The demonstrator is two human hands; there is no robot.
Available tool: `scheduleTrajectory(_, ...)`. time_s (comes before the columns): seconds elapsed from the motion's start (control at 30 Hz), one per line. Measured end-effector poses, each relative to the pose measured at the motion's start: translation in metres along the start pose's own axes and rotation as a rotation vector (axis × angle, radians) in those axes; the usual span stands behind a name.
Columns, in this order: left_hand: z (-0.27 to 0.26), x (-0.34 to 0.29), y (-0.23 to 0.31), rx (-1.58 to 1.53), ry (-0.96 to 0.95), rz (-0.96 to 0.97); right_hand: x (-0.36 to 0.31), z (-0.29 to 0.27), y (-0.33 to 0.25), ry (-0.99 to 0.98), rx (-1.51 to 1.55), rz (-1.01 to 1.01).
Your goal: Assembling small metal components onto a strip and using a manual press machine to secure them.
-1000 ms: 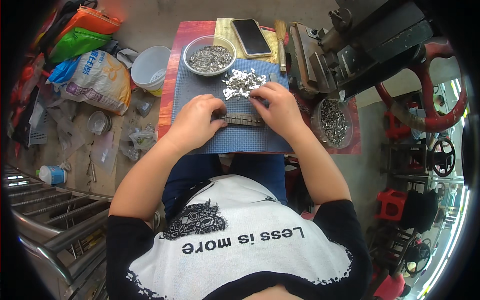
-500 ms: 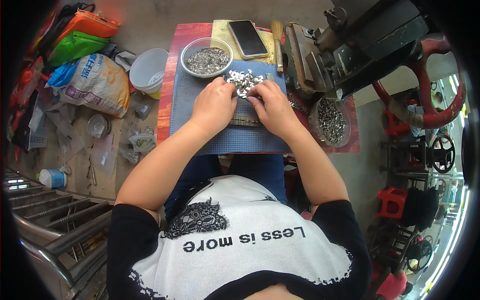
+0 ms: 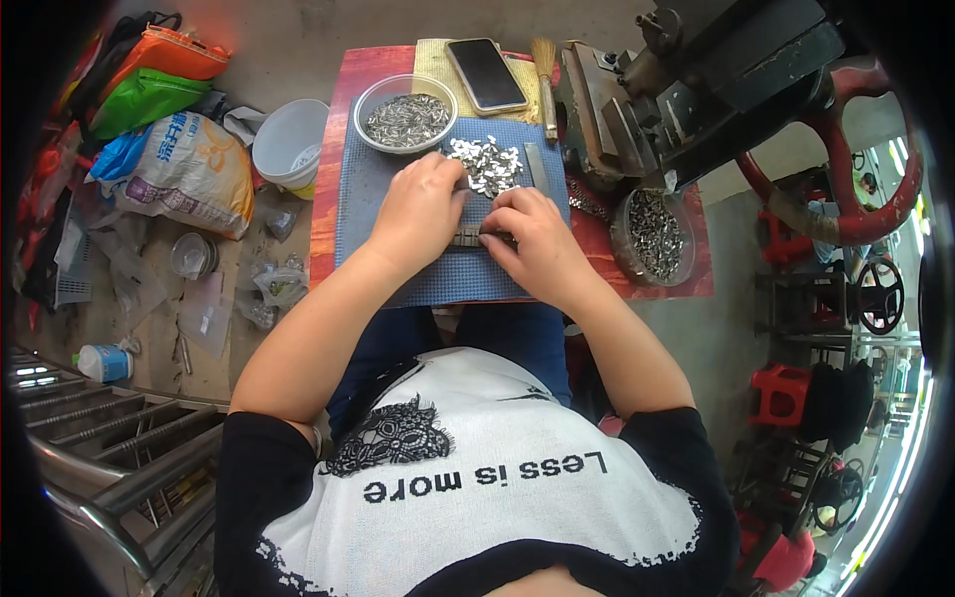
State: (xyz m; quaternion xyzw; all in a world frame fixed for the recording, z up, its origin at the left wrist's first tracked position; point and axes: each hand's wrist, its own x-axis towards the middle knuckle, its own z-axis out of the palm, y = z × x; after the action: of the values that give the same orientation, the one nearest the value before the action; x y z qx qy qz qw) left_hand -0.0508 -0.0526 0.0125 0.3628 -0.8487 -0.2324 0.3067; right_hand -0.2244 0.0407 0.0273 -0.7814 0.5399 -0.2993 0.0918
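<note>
Small shiny metal pieces (image 3: 487, 165) lie in a loose heap on the blue textured mat (image 3: 438, 287). My left hand (image 3: 423, 204) rests at the heap's near left side, fingers curled together; whatever they hold is hidden. Under my right hand (image 3: 532, 239) runs a slotted metal strip (image 3: 470, 237), lying crosswise on the mat. The right thumb and fingers pinch at its right part, and a piece between them is too small to make out. A flat metal bar (image 3: 537, 169) lies right of the heap. Behind my left hand stands a clear bowl (image 3: 360, 111) of thin metal pins (image 3: 406, 121).
A phone (image 3: 487, 75) on a yellow cloth (image 3: 430, 62) and a brush (image 3: 546, 90) lie at the back. A machine press (image 3: 686, 119) with a red handwheel (image 3: 875, 224) crowds the right, beside a tub of metal parts (image 3: 654, 239). A white bucket (image 3: 288, 144) stands left.
My right hand has drawn back from the heap toward me, onto the slotted strip, uncovering the flat metal bar. My left hand stays almost in place.
</note>
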Motion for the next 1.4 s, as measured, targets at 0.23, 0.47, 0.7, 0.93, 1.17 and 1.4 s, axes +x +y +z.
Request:
scheduleTrajectory(0.23,-0.037,-0.013,0.001,-0.224,-0.293,-0.218,0.001,0.006,-0.004,0.026,0.037,0.032)
scheduleTrajectory(0.47,-0.039,-0.026,-0.003,-0.125,-0.284,-0.001,0.017,0.002,0.014,0.190,0.014,0.155)
scheduleTrajectory(0.7,-0.035,-0.026,0.001,-0.254,-0.277,-0.236,0.024,0.013,0.033,0.162,-0.139,0.054)
scheduleTrajectory(0.93,-0.009,0.004,0.004,-0.053,-0.008,0.034,0.020,0.003,0.025,0.085,-0.125,0.025)
scheduleTrajectory(1.17,0.017,0.022,0.000,0.224,-0.004,0.191,0.014,-0.003,0.027,-0.016,-0.021,0.059)
scheduleTrajectory(1.4,0.011,0.022,-0.005,0.213,0.082,0.380,0.010,0.003,0.005,-0.071,0.115,-0.082)
